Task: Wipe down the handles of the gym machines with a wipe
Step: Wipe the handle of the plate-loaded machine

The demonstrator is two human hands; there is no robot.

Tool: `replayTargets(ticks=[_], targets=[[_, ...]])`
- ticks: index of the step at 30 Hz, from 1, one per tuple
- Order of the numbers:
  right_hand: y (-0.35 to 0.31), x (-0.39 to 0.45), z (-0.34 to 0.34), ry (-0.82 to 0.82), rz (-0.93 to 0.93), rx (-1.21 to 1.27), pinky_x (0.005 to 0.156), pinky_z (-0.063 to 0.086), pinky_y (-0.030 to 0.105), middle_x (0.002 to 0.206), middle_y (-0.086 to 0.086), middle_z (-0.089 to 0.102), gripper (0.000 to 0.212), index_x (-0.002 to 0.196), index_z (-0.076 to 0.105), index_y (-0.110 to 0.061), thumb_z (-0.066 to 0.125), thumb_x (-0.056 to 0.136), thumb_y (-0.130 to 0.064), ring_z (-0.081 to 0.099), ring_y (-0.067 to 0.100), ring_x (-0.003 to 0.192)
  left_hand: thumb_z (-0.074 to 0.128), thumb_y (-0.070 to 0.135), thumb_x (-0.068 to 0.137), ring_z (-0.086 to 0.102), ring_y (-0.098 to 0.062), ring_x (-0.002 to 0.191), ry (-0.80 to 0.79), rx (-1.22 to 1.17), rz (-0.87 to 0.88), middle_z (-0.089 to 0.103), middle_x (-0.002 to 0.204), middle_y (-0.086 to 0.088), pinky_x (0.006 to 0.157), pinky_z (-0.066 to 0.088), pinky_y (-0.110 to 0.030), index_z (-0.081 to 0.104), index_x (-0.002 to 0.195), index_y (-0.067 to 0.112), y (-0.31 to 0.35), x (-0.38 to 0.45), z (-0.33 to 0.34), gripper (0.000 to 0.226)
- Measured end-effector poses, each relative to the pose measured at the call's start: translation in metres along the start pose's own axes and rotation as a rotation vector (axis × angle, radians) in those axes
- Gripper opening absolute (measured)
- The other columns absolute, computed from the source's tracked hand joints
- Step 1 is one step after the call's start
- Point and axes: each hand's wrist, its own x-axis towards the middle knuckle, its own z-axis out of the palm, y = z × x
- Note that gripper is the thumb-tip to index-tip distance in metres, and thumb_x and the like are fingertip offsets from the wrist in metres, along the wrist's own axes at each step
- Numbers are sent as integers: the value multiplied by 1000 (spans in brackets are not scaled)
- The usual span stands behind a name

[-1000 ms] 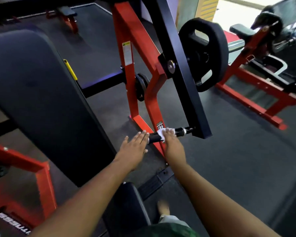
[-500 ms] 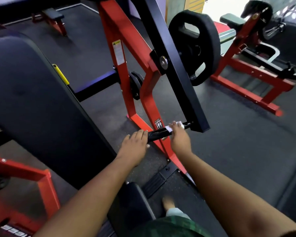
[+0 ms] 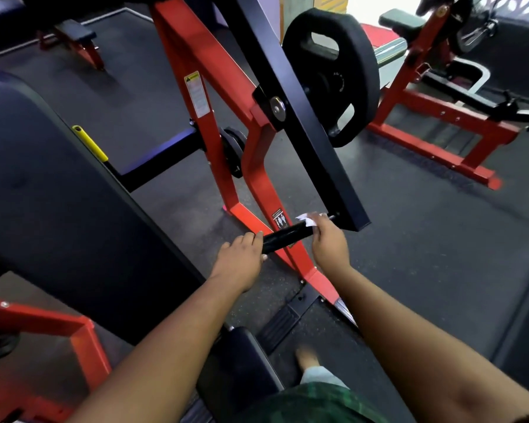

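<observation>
Nearest me, above the dark rubber floor (image 3: 425, 239), my left hand (image 3: 242, 257) curls its grip round the free end of the black cylindrical machine handle (image 3: 287, 235). Just past it, my right hand (image 3: 329, 242) pinches the crumpled white wipe (image 3: 308, 219) against the handle's far end, beside the black steel lever arm (image 3: 303, 117). Behind the handle rises the red steel machine frame (image 3: 257, 178). Farther back, a black round weight plate (image 3: 348, 74) sits on the lever arm.
</observation>
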Motion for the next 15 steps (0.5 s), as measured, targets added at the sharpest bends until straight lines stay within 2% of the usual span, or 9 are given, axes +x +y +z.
replayTargets(ticks=[1,3,5,7,8,10,12,13,15], targets=[[-1,9,4,-66,1,-123,89,51,43,120,7,61,35,119,64,-18,40,98,-6,58,37,111,40,44,108,50,-25,132,-7,2,-9,48,147,-6,101,47,-45,27,157,13,2,2,0,59],[-13,14,18,-155,8,-188,88,49,43,120,10,57,34,119,64,-14,37,98,-12,54,36,113,41,44,108,53,-25,126,-14,-9,-32,50,141,-6,97,47,-45,32,151,14,6,5,0,54],[-30,5,35,-242,-89,-223,92,45,41,122,9,58,31,120,64,-13,47,95,-9,53,31,116,43,44,107,54,-25,123,-22,-28,-53,51,137,-5,96,46,-45,35,148,15,8,6,1,51],[-40,-13,46,-303,-247,-179,105,40,36,134,6,58,41,127,63,-16,52,91,-1,48,27,130,48,41,106,54,-26,125,-30,-41,-58,49,136,-4,97,46,-45,33,149,16,7,8,4,51],[-41,-27,45,-301,-280,-47,114,35,32,143,4,56,49,133,62,-15,49,91,5,43,22,139,53,37,104,53,-26,126,-34,-43,-57,48,136,-3,97,45,-44,31,150,17,5,9,6,54],[-35,-57,34,-245,-233,227,118,32,21,142,-2,58,56,136,63,-13,45,89,12,46,10,138,60,29,100,52,-25,129,-46,-43,-56,46,138,-3,98,46,-44,28,150,16,3,10,8,61],[-25,-65,15,-132,-133,307,98,47,14,118,-9,68,52,133,66,-18,48,92,8,62,0,108,56,33,103,51,-26,128,-45,-59,-58,46,139,-4,99,45,-45,28,150,15,4,11,10,58],[-21,-58,8,-45,-55,298,87,47,11,109,-11,69,48,132,67,-21,50,95,5,62,-2,93,51,37,105,51,-26,126,-42,-74,-63,46,138,-5,100,45,-45,30,150,15,5,11,9,54],[-9,-30,-4,87,43,224,90,47,15,114,-8,69,41,130,67,-21,48,100,0,61,3,99,44,41,107,52,-25,124,-39,-89,-69,48,137,-6,101,45,-45,31,149,15,7,11,6,51]])
